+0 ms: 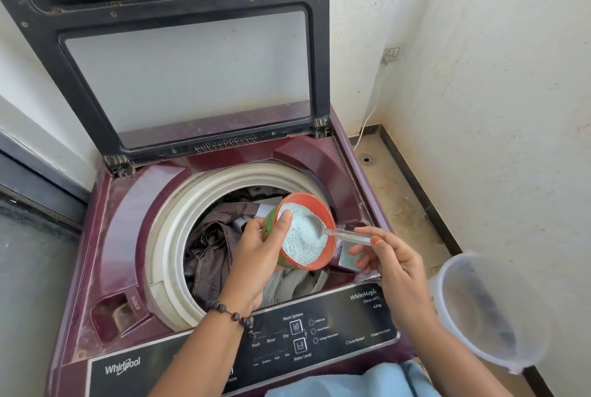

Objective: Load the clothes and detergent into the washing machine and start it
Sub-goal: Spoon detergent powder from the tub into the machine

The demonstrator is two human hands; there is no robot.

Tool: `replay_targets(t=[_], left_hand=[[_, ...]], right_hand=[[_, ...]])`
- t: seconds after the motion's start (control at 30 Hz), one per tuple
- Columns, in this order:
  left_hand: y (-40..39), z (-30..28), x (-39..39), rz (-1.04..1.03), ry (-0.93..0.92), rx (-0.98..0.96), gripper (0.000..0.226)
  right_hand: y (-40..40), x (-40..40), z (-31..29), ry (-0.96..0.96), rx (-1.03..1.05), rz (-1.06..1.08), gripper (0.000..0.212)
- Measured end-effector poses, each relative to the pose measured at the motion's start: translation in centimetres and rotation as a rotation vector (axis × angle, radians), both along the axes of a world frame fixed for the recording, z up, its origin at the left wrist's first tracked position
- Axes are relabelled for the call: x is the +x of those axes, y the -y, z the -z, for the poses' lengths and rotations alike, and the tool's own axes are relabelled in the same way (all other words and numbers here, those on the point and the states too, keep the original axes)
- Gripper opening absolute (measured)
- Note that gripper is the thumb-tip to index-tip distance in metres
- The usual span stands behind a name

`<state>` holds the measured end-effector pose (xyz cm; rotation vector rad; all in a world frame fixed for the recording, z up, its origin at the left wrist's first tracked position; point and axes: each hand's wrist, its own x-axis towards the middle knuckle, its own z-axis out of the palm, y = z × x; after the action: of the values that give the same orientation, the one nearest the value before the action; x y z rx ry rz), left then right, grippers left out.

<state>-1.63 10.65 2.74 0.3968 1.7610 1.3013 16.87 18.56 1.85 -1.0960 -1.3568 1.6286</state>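
- Where the view begins at the bottom edge, a light blue garment (351,380) on the person sits just below the black control panel (287,339) of the maroon washing machine (105,236)
- At the right, a clear plastic tub (486,310) shows beside the right forearm; what carries it cannot be told
- Left wrist wears a dark bead bracelet (233,315)
- Left hand (256,256) is over the drum opening with its fingers (283,220) curled round a detergent container (305,230), green outside with an orange rim, tilted toward the camera and filled with pale blue detergent powder (303,243); the thumb lies over the rim onto the powder
- Right hand (393,262) pinches the handle of a clear plastic scoop (339,231) between thumb and curled fingers, the scoop's bowl dipped into the powder at the container's right side
- Under the container, brown and grey clothes (211,246) lie inside the drum, ringed by the cream tub rim (166,236)
- Behind the drum, the lid (185,70) stands raised, its window showing the wall
- Farther right, a floor drain (366,159) sits in the tiled floor, and a white cable (371,111) runs up the wall to a socket (391,54)
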Motion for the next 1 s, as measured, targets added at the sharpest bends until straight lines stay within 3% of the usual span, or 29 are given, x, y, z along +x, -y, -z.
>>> replay_targets(t=[0.3,0.63,1.0], left_hand=[[-0.3,0.1,1.0,-0.018,0.074,0.029,0.064],[-0.4,-0.2,2.0,0.008,0.142,0.03,0.059],[-0.5,-0.4,2.1,-0.003,0.176,0.04,0.057]], right_hand=[[-0.7,0.1,0.5,-0.17,-0.309,0.151,0.031],[-1.6,0.3,0.3,-0.227,-0.453,0.149,0.031],[-1.7,0.2,-0.4,-0.206,-0.47,0.122,0.03]])
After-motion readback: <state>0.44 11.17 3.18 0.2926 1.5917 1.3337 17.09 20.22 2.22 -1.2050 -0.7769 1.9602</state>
